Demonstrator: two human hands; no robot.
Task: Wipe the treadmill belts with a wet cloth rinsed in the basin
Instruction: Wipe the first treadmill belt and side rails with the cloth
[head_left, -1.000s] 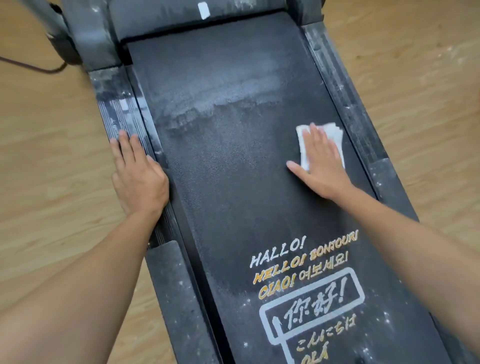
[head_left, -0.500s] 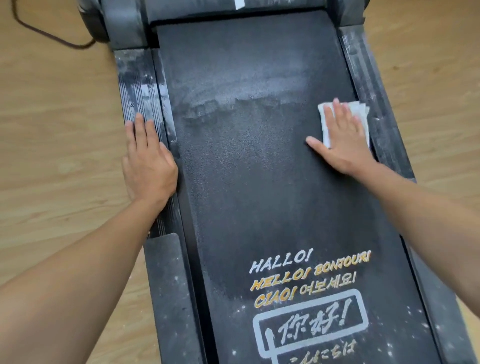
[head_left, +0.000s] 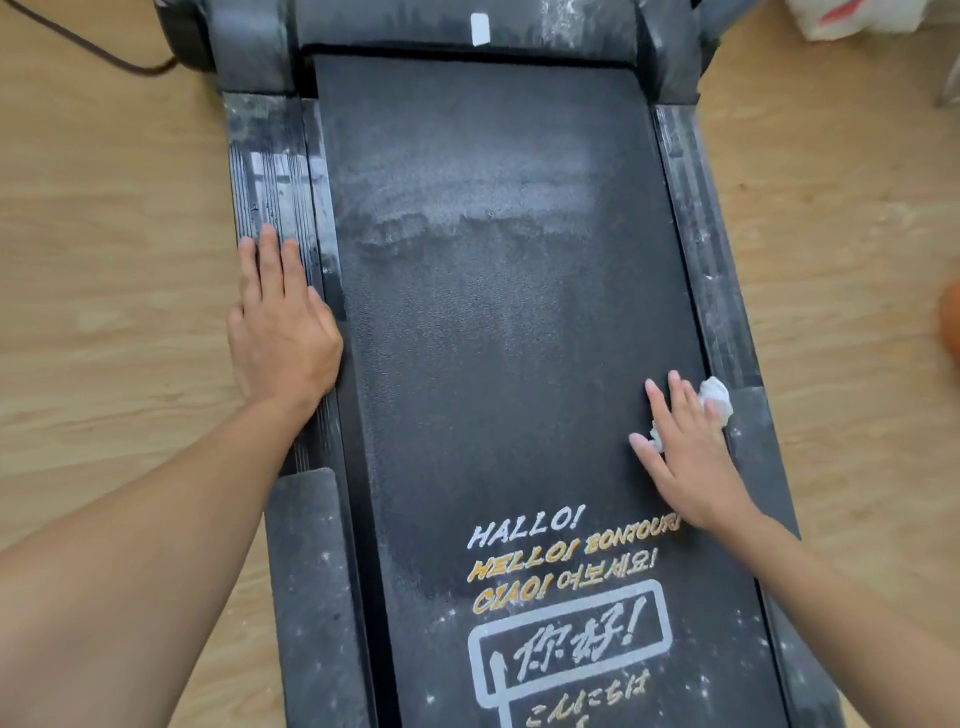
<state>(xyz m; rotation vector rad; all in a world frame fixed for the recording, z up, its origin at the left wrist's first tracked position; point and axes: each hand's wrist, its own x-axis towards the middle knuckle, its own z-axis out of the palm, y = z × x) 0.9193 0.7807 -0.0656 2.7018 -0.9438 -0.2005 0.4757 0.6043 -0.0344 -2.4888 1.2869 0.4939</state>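
Treadmill belt (head_left: 498, 322): middle wiped dark; dust band at 12 o'clock and specks at 6 o'clock remain. Right hand (head_left: 685, 447), fingers spread, presses white cloth (head_left: 716, 396) flat at 3 o'clock edge. Left hand (head_left: 280, 327) flat on side rail (head_left: 270, 176), 9 o'clock

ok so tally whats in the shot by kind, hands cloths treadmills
hands: 2 (left hand on the side rail, right hand on the cloth)
cloths: 1 (white cloth)
treadmills: 1 (treadmill belt)
total: 4

1 head view, looking steeply down, close over treadmill belt (head_left: 509, 322)
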